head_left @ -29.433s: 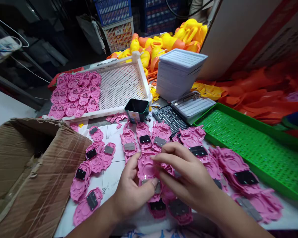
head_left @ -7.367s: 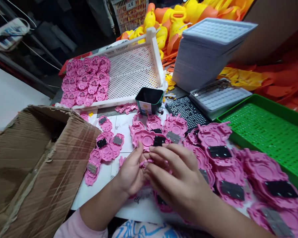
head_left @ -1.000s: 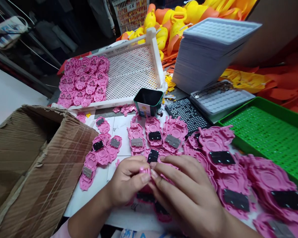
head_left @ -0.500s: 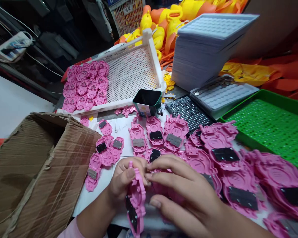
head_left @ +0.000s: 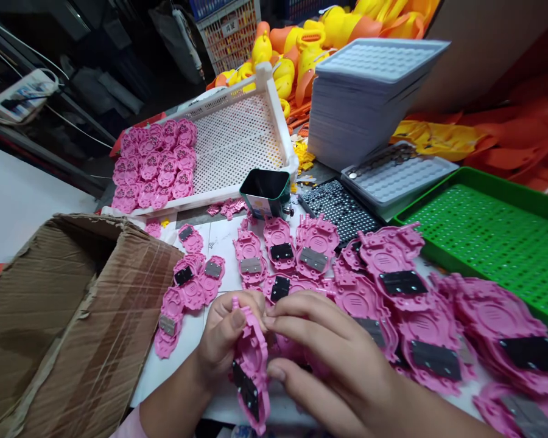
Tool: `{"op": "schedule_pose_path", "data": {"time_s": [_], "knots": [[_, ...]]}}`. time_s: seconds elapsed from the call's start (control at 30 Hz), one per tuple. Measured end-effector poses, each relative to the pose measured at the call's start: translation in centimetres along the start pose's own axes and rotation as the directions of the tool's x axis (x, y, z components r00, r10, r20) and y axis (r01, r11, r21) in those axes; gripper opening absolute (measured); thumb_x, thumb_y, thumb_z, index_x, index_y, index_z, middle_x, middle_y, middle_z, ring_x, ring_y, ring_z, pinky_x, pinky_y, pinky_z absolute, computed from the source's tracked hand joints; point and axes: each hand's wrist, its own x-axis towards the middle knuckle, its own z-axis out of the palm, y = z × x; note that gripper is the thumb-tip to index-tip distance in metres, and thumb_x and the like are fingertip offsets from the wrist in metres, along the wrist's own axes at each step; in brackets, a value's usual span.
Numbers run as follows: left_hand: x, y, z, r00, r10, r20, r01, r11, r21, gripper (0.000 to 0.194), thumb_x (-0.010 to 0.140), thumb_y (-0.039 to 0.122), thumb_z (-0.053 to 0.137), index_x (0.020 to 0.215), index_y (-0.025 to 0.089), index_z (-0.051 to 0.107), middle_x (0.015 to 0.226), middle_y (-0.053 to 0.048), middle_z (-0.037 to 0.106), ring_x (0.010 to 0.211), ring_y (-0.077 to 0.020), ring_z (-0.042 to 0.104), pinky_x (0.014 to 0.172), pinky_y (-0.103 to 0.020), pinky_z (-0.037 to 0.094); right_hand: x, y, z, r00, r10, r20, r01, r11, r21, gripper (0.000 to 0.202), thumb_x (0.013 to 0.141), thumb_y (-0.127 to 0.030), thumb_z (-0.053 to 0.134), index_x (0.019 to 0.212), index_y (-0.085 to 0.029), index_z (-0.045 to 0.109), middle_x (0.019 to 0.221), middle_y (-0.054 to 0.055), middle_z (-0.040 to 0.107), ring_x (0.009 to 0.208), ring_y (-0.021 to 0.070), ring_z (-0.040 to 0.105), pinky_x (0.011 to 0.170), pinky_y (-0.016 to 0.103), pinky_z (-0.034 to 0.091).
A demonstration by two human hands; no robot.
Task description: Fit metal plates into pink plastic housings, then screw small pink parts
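Observation:
A pink plastic shell (head_left: 254,365) with a black plate on its lower part is tilted nearly on edge in my left hand (head_left: 226,331), whose thumb and fingers close on its upper end. My right hand (head_left: 338,353) is beside it, fingers apart and slightly bent, the fingertips at the shell's right edge; nothing shows held in it. Behind and to the right lie many similar pink shells (head_left: 395,258) with black or grey plates. A smaller group of shells (head_left: 192,274) lies to the left of my hands.
An open cardboard box (head_left: 95,322) stands at the left. Behind are a white crate (head_left: 281,131) with pink pieces, a dark green container (head_left: 265,204), a black tray (head_left: 342,213) and stacked pale trays (head_left: 356,115). A green tray (head_left: 493,225) sits at the right.
The view has shifted slightly. The shell stays in my left hand, turned a little so more of its inner side shows. My right hand's fingertips remain close to its edge.

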Motion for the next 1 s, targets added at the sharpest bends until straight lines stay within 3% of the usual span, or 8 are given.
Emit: {"op": "schedule_pose_path", "data": {"time_s": [0.1, 0.2, 0.27, 0.43, 0.53, 0.7, 0.83, 1.0], "knots": [[0.0, 0.3, 0.2, 0.986, 0.072, -0.149, -0.057, 0.993, 0.102, 0.026, 0.070, 0.041, 0.075, 0.064, 0.016, 0.070, 0.064, 0.000, 0.054, 0.060, -0.0100, 0.051, 0.058, -0.020, 0.043, -0.1, 0.0, -0.1, 0.999, -0.034, -0.031, 0.032, 0.998, -0.061, 0.028, 0.084, -0.030, 0.062, 0.104, -0.011, 0.059, 0.094, 0.011, 0.067, 0.088, 0.0160, 0.063, 0.077, 0.027, 0.055], [0.3, 0.8, 0.4, 0.932, 0.073, -0.355, -0.042, 0.995, 0.094, 0.030, 0.063, 0.046, 0.079, 0.070, 0.018, 0.071, 0.066, 0.000, 0.061, 0.058, -0.0106, 0.056, 0.057, -0.020, 0.047, -0.3, 0.2, 0.3, 0.984, -0.176, -0.020, 0.168, 0.962, -0.216, 0.041, 0.082, -0.044, 0.063, 0.105, -0.011, 0.062, 0.103, 0.011, 0.066, 0.098, 0.0203, 0.059, 0.086, 0.033, 0.053], [0.8, 1.1, 0.5, 0.897, 0.034, -0.441, -0.008, 0.998, 0.060, 0.035, 0.057, 0.049, 0.082, 0.071, 0.019, 0.072, 0.062, 0.000, 0.063, 0.055, -0.0122, 0.058, 0.055, -0.021, 0.048, -0.6, 0.3, 0.8, 0.958, -0.284, 0.050, 0.283, 0.894, -0.348, 0.031, 0.084, -0.040, 0.061, 0.101, -0.015, 0.065, 0.107, 0.005, 0.068, 0.102, 0.0221, 0.056, 0.086, 0.035, 0.051], [1.2, 1.4, 1.0, 0.904, -0.031, -0.426, 0.048, 0.998, 0.030, 0.042, 0.045, 0.050, 0.087, 0.069, 0.019, 0.071, 0.054, 0.001, 0.062, 0.052, -0.0170, 0.061, 0.047, -0.024, 0.050, -0.7, 0.5, 1.7, 0.932, -0.326, 0.160, 0.361, 0.780, -0.511, 0.013, 0.086, -0.022, 0.056, 0.087, -0.020, 0.069, 0.105, -0.002, 0.070, 0.095, 0.0202, 0.057, 0.070, 0.032, 0.048], [1.0, 1.3, 0.7, 0.931, -0.125, -0.342, 0.104, 0.991, -0.080, 0.036, 0.056, 0.050, 0.081, 0.068, 0.019, 0.069, 0.057, -0.002, 0.064, 0.045, -0.0144, 0.056, 0.037, -0.022, 0.043, -0.5, 0.1, 1.4, 0.929, -0.335, 0.158, 0.369, 0.794, -0.484, 0.015, 0.086, -0.022, 0.055, 0.086, -0.018, 0.069, 0.100, 0.000, 0.071, 0.086, 0.0194, 0.058, 0.067, 0.032, 0.047], [1.7, 2.3, -0.2, 0.919, -0.213, -0.332, 0.138, 0.962, -0.234, 0.040, 0.093, 0.031, 0.037, 0.072, 0.013, 0.066, 0.044, 0.002, 0.044, 0.032, -0.0060, 0.034, 0.029, -0.015, 0.028, 0.3, -0.8, -0.9, 0.971, -0.164, 0.175, 0.228, 0.858, -0.460, 0.019, 0.087, -0.021, 0.055, 0.103, -0.016, 0.065, 0.103, 0.003, 0.070, 0.091, 0.0202, 0.058, 0.083, 0.036, 0.049], [2.9, 4.2, -1.1, 0.930, -0.151, -0.334, 0.018, 0.930, -0.368, 0.043, 0.093, 0.018, 0.026, 0.068, 0.012, 0.060, 0.049, 0.004, 0.035, 0.035, -0.0063, 0.032, 0.032, -0.015, 0.028, 1.4, -0.3, -2.8, 0.975, 0.051, 0.217, 0.084, 0.816, -0.571, 0.023, 0.086, -0.020, 0.057, 0.107, -0.013, 0.062, 0.109, 0.009, 0.068, 0.100, 0.0234, 0.057, 0.087, 0.041, 0.050], [3.3, 5.3, -2.5, 0.939, -0.108, -0.326, -0.076, 0.860, -0.505, 0.032, 0.088, 0.015, 0.034, 0.066, 0.011, 0.057, 0.054, 0.002, 0.038, 0.044, -0.0073, 0.041, 0.040, -0.017, 0.037, 2.3, 1.2, -2.1, 0.900, 0.164, 0.404, 0.152, 0.750, -0.644, 0.024, 0.084, -0.020, 0.060, 0.106, -0.012, 0.063, 0.105, 0.011, 0.069, 0.096, 0.0265, 0.058, 0.079, 0.046, 0.053]]}}
